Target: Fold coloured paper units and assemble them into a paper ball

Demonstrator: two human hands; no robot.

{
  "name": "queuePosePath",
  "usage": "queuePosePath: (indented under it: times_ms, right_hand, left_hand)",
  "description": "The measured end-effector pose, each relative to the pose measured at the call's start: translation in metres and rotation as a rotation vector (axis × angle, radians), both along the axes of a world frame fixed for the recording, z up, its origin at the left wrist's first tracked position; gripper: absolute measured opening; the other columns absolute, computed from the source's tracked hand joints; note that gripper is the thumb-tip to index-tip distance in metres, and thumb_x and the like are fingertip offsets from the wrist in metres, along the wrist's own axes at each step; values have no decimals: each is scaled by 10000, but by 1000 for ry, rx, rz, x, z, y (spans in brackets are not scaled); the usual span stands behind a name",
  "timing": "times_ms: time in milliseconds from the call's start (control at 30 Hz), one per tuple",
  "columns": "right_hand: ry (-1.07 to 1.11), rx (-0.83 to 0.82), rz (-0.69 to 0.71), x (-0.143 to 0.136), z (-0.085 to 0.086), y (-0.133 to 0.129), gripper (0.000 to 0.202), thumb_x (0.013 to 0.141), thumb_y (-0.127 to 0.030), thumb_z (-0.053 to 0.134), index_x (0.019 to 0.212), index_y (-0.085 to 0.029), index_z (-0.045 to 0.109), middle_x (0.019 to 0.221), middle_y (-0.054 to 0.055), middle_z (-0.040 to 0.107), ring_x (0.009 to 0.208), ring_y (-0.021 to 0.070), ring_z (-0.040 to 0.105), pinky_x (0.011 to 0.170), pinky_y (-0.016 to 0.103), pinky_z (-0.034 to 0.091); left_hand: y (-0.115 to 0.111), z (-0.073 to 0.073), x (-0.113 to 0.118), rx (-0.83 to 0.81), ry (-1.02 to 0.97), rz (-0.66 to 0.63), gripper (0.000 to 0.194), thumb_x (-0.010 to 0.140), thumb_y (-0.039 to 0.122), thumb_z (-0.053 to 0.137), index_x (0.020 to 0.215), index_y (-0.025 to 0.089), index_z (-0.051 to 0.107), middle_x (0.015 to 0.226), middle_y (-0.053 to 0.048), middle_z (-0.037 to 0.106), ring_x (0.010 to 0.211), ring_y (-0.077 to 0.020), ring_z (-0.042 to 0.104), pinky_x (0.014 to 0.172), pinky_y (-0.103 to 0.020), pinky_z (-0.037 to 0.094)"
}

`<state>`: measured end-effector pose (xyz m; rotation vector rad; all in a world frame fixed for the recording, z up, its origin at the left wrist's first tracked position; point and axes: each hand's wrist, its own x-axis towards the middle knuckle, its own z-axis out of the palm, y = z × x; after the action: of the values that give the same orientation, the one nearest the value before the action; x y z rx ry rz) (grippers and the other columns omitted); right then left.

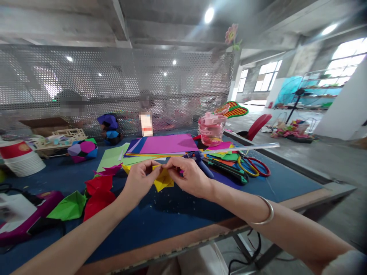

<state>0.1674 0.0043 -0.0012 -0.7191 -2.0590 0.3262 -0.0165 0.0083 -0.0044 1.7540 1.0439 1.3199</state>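
Note:
A folded piece of yellow paper (164, 181) is held just above the blue table top, in the middle of the view. My left hand (141, 176) pinches its upper edge from the left, thumb against fingers. From the right, my right hand (187, 175) pinches the same edge, and the fingertips of both hands nearly meet. Parts of the paper are hidden behind my fingers. Behind my right hand lies a hot glue gun (203, 163) with a clear glue stick (243, 148) coming out of its back. Red folded paper pieces (99, 194) lie left of my left hand.
Coloured paper sheets (169, 143) are stacked behind my hands. At right lie a utility knife (226, 170) and scissors (259, 166); a pink bottle (211, 130) stands behind. On the left are green folded paper (69, 205), paper cups (21, 160) and a paper ball (83, 151).

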Motion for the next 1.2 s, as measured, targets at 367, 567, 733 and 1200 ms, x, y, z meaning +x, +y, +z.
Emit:
queuePosePath:
  times_ms: [367, 567, 733, 1200]
  right_hand:
    - [202, -383, 2, -6, -1, 12, 152, 844, -273, 616, 823, -141, 688, 766, 18, 701, 699, 128, 617, 648, 230, 483]
    - [86, -333, -15, -3, -4, 13, 185, 877, -261, 572, 810, -143, 698, 713, 6, 677, 646, 112, 578, 597, 213, 439]
    - [-63, -54, -157, -1, -1, 5, 95, 828, -125, 587, 750, -151, 635, 663, -9, 619, 612, 101, 512, 590, 216, 371]
    - [-272, 308, -269, -1, -13, 6, 166, 876, -80, 514, 750, -188, 514, 738, 37, 576, 695, 166, 502, 643, 272, 364]
  left_hand:
    - [-5, -1, -4, 267, 251, 162, 147, 847, 295, 585, 791, 178, 655, 755, -29, 690, 692, -170, 637, 622, -257, 497]
    - [-9, -2, -2, 326, 297, 180, 143, 864, 265, 575, 806, 176, 671, 754, -30, 684, 673, -157, 628, 577, -230, 481]
    - [-11, -3, 2, 295, 295, 161, 128, 853, 255, 587, 796, 173, 669, 769, -35, 685, 705, -163, 634, 558, -214, 501]
    - [-26, -14, 14, 433, 356, 66, 152, 813, 104, 529, 933, 167, 598, 929, -68, 619, 869, -186, 627, 731, -287, 581]
